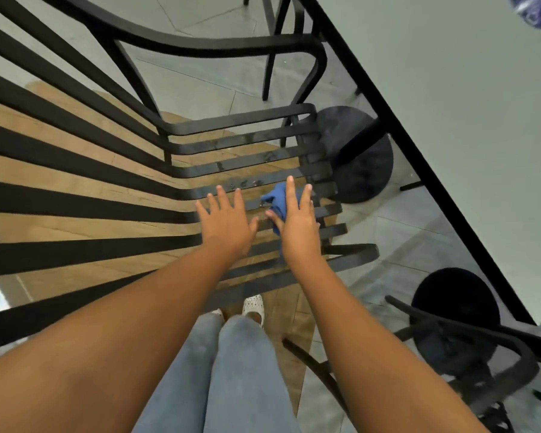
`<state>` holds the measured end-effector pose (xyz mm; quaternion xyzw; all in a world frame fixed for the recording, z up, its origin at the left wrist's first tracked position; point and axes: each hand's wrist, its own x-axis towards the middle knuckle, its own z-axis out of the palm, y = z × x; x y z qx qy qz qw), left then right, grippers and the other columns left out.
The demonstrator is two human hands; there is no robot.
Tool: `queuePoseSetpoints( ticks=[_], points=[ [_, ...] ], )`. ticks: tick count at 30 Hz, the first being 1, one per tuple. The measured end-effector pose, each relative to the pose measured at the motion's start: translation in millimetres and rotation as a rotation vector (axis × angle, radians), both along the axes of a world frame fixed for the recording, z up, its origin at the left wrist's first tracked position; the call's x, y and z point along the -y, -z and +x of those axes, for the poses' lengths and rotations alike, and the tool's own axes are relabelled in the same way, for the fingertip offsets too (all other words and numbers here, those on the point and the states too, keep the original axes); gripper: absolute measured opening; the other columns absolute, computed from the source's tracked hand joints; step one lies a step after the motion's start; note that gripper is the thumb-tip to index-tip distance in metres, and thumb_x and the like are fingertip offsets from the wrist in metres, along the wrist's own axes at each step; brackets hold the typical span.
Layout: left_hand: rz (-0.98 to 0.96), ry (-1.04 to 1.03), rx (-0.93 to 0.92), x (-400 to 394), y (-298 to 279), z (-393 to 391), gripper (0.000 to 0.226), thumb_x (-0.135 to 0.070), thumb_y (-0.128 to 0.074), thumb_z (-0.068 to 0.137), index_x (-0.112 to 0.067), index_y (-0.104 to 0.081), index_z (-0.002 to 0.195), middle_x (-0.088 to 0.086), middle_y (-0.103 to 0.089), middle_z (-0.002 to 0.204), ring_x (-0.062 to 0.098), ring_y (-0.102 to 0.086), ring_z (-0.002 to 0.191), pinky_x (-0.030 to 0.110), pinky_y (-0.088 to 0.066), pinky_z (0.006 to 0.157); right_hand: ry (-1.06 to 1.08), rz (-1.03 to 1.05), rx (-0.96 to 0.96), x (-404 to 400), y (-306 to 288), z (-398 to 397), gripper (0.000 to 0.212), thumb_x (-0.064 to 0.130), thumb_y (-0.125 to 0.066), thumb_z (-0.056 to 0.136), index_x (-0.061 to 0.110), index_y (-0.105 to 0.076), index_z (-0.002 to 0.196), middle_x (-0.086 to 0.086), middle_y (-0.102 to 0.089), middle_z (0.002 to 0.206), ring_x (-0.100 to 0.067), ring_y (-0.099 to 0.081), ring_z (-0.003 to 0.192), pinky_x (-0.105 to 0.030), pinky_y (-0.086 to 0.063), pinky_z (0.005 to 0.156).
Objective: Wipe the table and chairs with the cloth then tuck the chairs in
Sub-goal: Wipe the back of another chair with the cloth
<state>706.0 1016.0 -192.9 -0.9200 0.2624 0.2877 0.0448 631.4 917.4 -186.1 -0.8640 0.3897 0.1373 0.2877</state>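
Looking straight down from head height, the view shows a person's two bare arms reaching over a black slatted chair. The chair's flat metal slats fan out across the left and middle, with wooden flooring visible through the gaps.

The left hand lies flat on the seat slats, palm down, fingers straight and slightly spread, holding nothing.

The right hand sits just beside it to the right, also palm down with straight fingers, pressing a crumpled blue cloth against the slats near the seat's front edge. Most of the cloth is hidden under the palm; a bunched part shows between the thumb and forefinger. Small wet droplets glisten on the slats just beyond the fingers.

Running diagonally down the right side is the pale grey counter with a thin black edge. Under it stand two round black pedestal bases, one near the chair's front and one lower right. A second black chair shows in part at the lower right, near the counter's edge.

At the bottom centre are the person's legs in light blue jeans and a white shoe on the floor. A blurred blue object sits at the top right corner on the counter; what it is cannot be told.
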Motion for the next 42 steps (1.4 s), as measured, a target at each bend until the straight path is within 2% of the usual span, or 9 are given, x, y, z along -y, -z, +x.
queuePoseSetpoints(
  ticks=[9, 13, 18, 22, 26, 32, 34, 37, 42],
  points=[
    [-0.15, -0.14, 0.032, 10, 38, 75, 0.036, -0.037, -0.04, 0.097, -0.014, -0.048, 0.123, 0.01, -0.056, 0.119, 0.025, -0.052, 0.107, 0.039, -0.042, 0.087, -0.064, 0.086, -0.058, 22, 43, 86, 0.076, 0.042, -0.047, 0.094, 0.027, 0.002, 0.151, -0.012, -0.003, 0.158, -0.035, -0.031, 0.137, -0.048, -0.038, 0.105],
    [-0.134, -0.201, 0.02, 19, 55, 107, 0.029, -0.034, -0.037, 0.098, -0.015, -0.056, 0.109, 0.006, -0.062, 0.095, 0.021, -0.058, 0.082, 0.032, -0.044, 0.064, -0.06, 0.149, -0.069, 35, 57, 120, 0.071, 0.042, -0.044, 0.095, 0.029, -0.002, 0.151, -0.011, -0.011, 0.158, -0.033, -0.028, 0.138, -0.042, -0.041, 0.1],
    [-0.085, -0.288, -0.009, 31, 76, 140, 0.044, -0.038, -0.024, 0.102, -0.014, -0.061, 0.098, 0.006, -0.059, 0.078, 0.021, -0.057, 0.07, 0.031, -0.045, 0.06, -0.081, 0.182, -0.079, 52, 79, 158, 0.067, 0.04, -0.044, 0.097, 0.028, -0.007, 0.151, -0.01, -0.021, 0.155, -0.032, -0.032, 0.135, -0.037, -0.042, 0.093],
    [-0.135, -0.336, 0.012, 34, 100, 157, 0.038, -0.036, -0.029, 0.101, -0.014, -0.059, 0.109, 0.007, -0.06, 0.089, 0.023, -0.057, 0.079, 0.033, -0.044, 0.068, -0.096, 0.182, -0.039, 58, 103, 185, 0.064, 0.045, -0.042, 0.096, 0.024, -0.014, 0.15, -0.012, -0.037, 0.145, -0.03, -0.04, 0.129, -0.04, -0.041, 0.096],
    [-0.114, -0.35, -0.017, 36, 129, 171, 0.043, -0.041, -0.04, 0.097, -0.019, -0.041, 0.133, 0.012, -0.043, 0.136, 0.032, -0.047, 0.118, 0.045, -0.04, 0.094, -0.083, 0.142, 0.047, 55, 125, 211, 0.056, 0.049, -0.041, 0.095, 0.022, -0.03, 0.143, -0.017, -0.043, 0.128, -0.034, -0.05, 0.115, -0.04, -0.045, 0.09],
    [-0.131, -0.378, 0.045, 28, 160, 185, 0.058, -0.034, -0.049, 0.094, -0.021, -0.023, 0.144, 0.014, -0.015, 0.153, 0.032, -0.017, 0.139, 0.046, -0.023, 0.109, 0.007, 0.156, 0.1, 38, 145, 238, 0.065, 0.053, -0.036, 0.095, 0.029, -0.009, 0.15, -0.016, -0.03, 0.135, -0.03, -0.045, 0.118, -0.03, -0.039, 0.082],
    [-0.139, -0.373, 0.043, 24, 165, 189, 0.063, -0.033, -0.049, 0.093, -0.02, -0.019, 0.146, 0.014, -0.008, 0.155, 0.032, -0.011, 0.141, 0.046, -0.017, 0.112, 0.014, 0.168, 0.031, 32, 153, 242, 0.073, 0.058, -0.037, 0.093, 0.033, 0.002, 0.15, -0.016, -0.017, 0.145, -0.036, -0.031, 0.13, -0.041, -0.039, 0.095],
    [-0.119, -0.323, 0.072, 21, 171, 193, 0.069, -0.033, -0.047, 0.093, -0.02, -0.01, 0.149, 0.014, 0.002, 0.156, 0.032, -0.006, 0.142, 0.047, -0.011, 0.113, -0.112, 0.045, -0.183, 30, 165, 242, 0.083, 0.066, -0.035, 0.089, 0.034, 0.016, 0.147, -0.015, 0.019, 0.155, -0.044, 0.007, 0.141, -0.064, -0.013, 0.11],
    [-0.087, -0.262, 0.079, 22, 171, 200, 0.075, -0.032, -0.045, 0.094, -0.019, 0.004, 0.15, 0.012, 0.012, 0.156, 0.031, 0.002, 0.143, 0.045, -0.005, 0.115, -0.498, -0.161, -0.176, 35, 184, 239, 0.083, 0.067, -0.031, 0.09, 0.032, 0.016, 0.147, -0.014, 0.028, 0.153, -0.041, 0.026, 0.138, -0.058, 0.013, 0.109]
  ],
)
